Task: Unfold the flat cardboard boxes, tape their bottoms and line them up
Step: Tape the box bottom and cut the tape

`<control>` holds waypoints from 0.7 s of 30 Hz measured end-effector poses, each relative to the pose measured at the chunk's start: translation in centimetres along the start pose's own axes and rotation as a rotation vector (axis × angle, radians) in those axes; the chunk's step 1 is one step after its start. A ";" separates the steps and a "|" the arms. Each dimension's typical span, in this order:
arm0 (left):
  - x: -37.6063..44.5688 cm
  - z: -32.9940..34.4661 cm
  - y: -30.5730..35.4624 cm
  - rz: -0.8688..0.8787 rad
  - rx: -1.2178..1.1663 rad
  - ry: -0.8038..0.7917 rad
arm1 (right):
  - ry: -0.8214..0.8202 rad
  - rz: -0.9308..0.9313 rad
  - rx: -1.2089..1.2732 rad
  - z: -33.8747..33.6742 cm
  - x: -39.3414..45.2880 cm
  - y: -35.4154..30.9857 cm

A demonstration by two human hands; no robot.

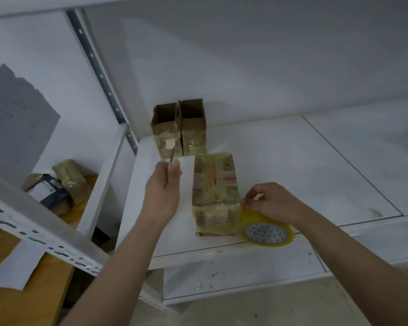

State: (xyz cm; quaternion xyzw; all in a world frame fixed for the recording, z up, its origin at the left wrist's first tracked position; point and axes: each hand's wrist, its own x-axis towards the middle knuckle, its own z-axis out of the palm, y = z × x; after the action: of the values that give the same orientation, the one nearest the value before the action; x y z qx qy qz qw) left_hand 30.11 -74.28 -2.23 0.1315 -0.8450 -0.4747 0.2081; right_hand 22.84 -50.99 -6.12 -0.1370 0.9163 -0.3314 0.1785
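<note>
A tape-wrapped cardboard box [216,194] is stood on a white shelf [292,165], in front of two open boxes [179,127]. Tape from a yellow roll [266,232] is pinched against its corner by the right hand [272,200], while a thin blade-like tool [172,156] is gripped by the left hand [163,187].

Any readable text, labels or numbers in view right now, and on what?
Nothing reads clearly.
Red print on the white label of the near box: too blurred.
Label on the dark parcel: too small.
Grey sheet on the wall: faint marks, unreadable.
</note>
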 end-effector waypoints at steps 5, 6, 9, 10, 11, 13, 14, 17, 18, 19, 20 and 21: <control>0.7 3.6 6.0 0.034 -0.101 -0.610 | -0.117 0.012 0.190 -0.5 -0.3 -0.1; 0.5 4.4 6.0 -0.007 -0.092 -0.674 | -0.161 0.016 0.238 -0.9 -0.5 0.1; -0.2 5.5 4.5 -0.054 -0.122 -0.628 | -0.280 0.003 0.256 -1.7 -1.2 0.6; -0.2 5.5 4.0 -0.033 -0.144 -0.595 | -0.291 -0.009 0.233 -1.7 -1.3 0.7; -0.3 5.5 3.7 -0.006 -0.149 -0.571 | -0.289 -0.020 0.210 -1.7 -1.2 0.6; -0.3 5.4 3.4 0.039 -0.134 -0.549 | -0.269 -0.034 0.157 -1.5 -1.0 0.4; -0.4 5.5 3.4 0.054 -0.122 -0.545 | -0.259 -0.033 0.106 -1.5 -0.8 0.4; -0.6 5.4 3.6 0.086 -0.094 -0.551 | -0.242 0.002 -0.103 -1.6 -0.6 1.1; -0.7 5.5 3.7 0.105 -0.084 -0.557 | -0.234 0.013 -0.118 -1.7 -0.7 1.3; -0.7 5.5 3.7 0.121 -0.070 -0.563 | -0.228 0.011 -0.111 -1.9 -0.8 1.5; -0.7 5.5 3.8 0.123 -0.057 -0.575 | -0.222 -0.006 -0.099 -2.0 -1.0 1.7; -0.7 5.4 3.9 0.113 -0.047 -0.600 | -0.216 -0.032 -0.083 -2.2 -1.3 1.8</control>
State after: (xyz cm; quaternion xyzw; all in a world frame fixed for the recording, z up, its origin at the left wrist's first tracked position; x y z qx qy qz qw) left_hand 28.05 -67.89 -1.52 -0.0663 -0.8636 -0.4993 -0.0217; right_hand 22.85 -47.95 -5.41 -0.1936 0.9023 -0.2794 0.2653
